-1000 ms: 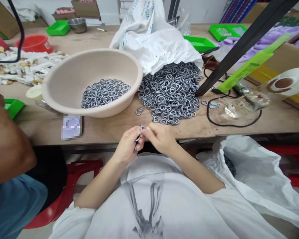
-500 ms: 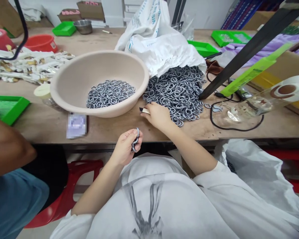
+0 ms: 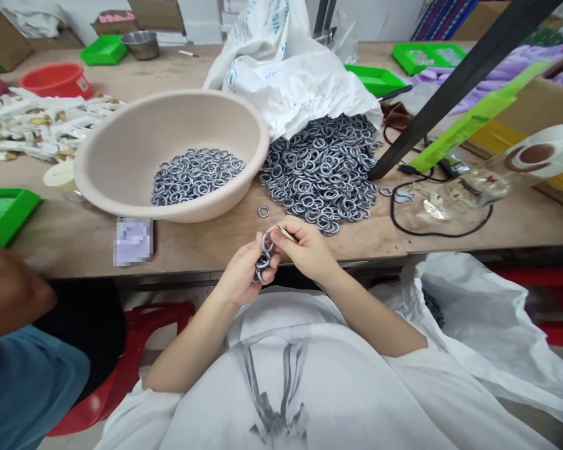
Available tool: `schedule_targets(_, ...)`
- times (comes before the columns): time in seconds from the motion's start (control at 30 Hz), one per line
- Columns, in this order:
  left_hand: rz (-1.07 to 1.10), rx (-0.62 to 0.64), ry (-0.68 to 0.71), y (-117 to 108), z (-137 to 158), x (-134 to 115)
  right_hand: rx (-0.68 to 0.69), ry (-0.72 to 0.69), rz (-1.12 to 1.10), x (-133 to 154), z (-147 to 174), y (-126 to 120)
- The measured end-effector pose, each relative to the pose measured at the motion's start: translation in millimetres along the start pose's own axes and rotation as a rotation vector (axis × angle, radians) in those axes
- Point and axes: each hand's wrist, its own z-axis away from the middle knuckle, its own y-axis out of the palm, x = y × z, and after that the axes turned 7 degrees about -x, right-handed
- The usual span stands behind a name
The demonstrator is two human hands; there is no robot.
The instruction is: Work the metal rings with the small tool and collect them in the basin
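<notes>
Rings (image 3: pixel 264 257), grey and several together, sit bunched in the left hand (image 3: pixel 242 270), just below the middle of the frame, and from where I stand the work looks well short of finished. A modest batch (image 3: pixel 197 177) lies in the beige tub (image 3: pixel 122 140) left of centre, while a larger heap (image 3: pixel 321 178) spills from the white sack (image 3: pixel 304 78) at upper centre, so I'd judge plenty is left; whether those in the tub are done, I can't tell. One loose ring (image 3: pixel 259 210) lies on the table (image 3: pixel 201 247), between heap and hands. The left fingers are closed round the bunch, the topmost ring standing up past the thumb. The right hand (image 3: pixel 308 251) pinches a slim pale tool (image 3: pixel 288 234), its fingertips at that top ring's right side; whether the tool itself touches metal is too small to say.
</notes>
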Motion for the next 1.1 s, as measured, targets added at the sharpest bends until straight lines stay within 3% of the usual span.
schedule_targets(0.13, 0.005, 0.058, -0.033, 7.0, 2.8, 1.2, -0.037, -0.06, 0.014, -3.7, 5.5, -4.1)
schedule_targets(0.23, 0.001, -0.007, 0.04, 12.4, 6.3, 0.7, 0.001, -0.098, -0.026, -3.9, 8.6, -5.8)
schedule_targets(0.33, -0.033, -0.067, 0.125, 19.9, 8.7, 1.0, -0.046, -0.135, -0.041, -3.1, 12.3, -2.9)
schedule_targets(0.5, -0.058, -0.077, 0.156, 25.7, 9.3, 1.2, -0.032, -0.014, -0.08, -2.2, 13.1, -4.6)
schedule_targets(0.6, -0.071, -0.038, 0.144, 23.6, 8.3, 1.4, -0.061, -0.086, 0.049, 0.5, 15.3, -13.6)
schedule_targets(0.77, -0.013, -0.093, 0.11, 23.3, 7.0, 1.7, 0.039, -0.28, 0.361, 6.9, 25.2, -20.7)
schedule_targets(0.93, -0.009, -0.119, 0.099, 23.2, 9.6, -0.7, 0.036, -0.359, 0.427, 7.4, 27.9, -14.7)
schedule_targets(1.0, -0.035, -0.09, 0.107, 20.4, 12.3, 0.1, 0.043, -0.326, 0.415, 3.7, 23.9, -14.8)
schedule_targets(1.1, -0.142, 0.054, 0.105, 14.9, 17.0, 3.5, -0.024, -0.133, 0.467, -5.3, 9.6, -18.5)
